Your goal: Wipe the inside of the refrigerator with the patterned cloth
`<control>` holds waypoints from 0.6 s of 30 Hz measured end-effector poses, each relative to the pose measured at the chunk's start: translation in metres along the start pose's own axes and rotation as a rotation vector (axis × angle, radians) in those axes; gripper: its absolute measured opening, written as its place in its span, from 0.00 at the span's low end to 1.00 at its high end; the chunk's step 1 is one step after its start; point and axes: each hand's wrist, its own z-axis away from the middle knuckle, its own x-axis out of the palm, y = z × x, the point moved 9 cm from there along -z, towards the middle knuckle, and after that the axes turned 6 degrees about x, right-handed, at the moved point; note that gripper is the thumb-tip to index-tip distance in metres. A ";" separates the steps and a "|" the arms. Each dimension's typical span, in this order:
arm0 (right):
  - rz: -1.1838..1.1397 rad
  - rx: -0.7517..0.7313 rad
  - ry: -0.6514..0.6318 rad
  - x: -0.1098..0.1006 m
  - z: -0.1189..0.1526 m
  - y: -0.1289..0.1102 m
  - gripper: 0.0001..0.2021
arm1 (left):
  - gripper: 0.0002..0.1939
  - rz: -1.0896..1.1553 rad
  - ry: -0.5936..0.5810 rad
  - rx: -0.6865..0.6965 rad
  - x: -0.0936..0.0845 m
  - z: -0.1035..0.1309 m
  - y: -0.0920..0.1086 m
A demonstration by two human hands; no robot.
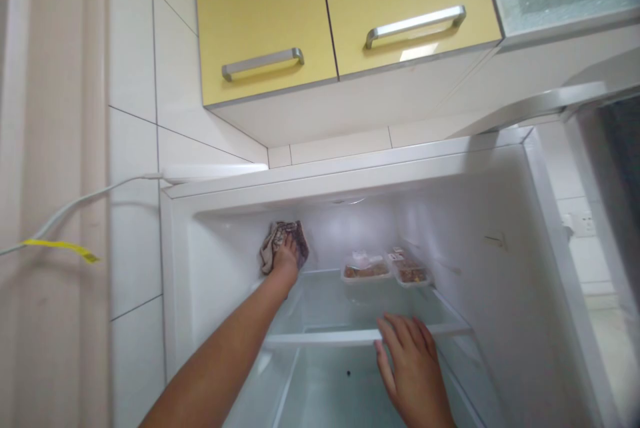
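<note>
My left hand [287,255] reaches deep into an opened refrigerator and presses a crumpled brown patterned cloth [273,245] against the back left of the interior, fingers over the cloth. At the front edge of the glass shelf [320,338] is my right hand [413,365], its fingers over the white trim and its thumb just below, gripping the edge. Two clear plastic food containers [367,268] with brownish contents and labels stand at the back right of this shelf. Under it, a lower glass surface shows a small dark speck [349,373].
Yellow cupboards [265,15] with metal handles hang above the refrigerator [350,171]. The opened door [600,215] stands at the right. A white cable [75,205] with a yellow tag runs across the left, in front of the tiled wall [133,215].
</note>
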 end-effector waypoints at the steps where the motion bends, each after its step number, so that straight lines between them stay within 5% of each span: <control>1: -0.008 0.016 -0.011 0.000 0.000 0.000 0.13 | 0.20 -0.012 -0.033 -0.019 -0.002 0.007 0.003; 11: -0.083 0.103 -0.029 -0.009 -0.005 -0.003 0.12 | 0.18 -0.208 -0.179 -0.115 -0.047 0.093 0.062; 18: -0.071 0.102 -0.021 -0.008 -0.004 -0.005 0.13 | 0.17 -0.115 -0.193 -0.139 -0.099 0.119 0.063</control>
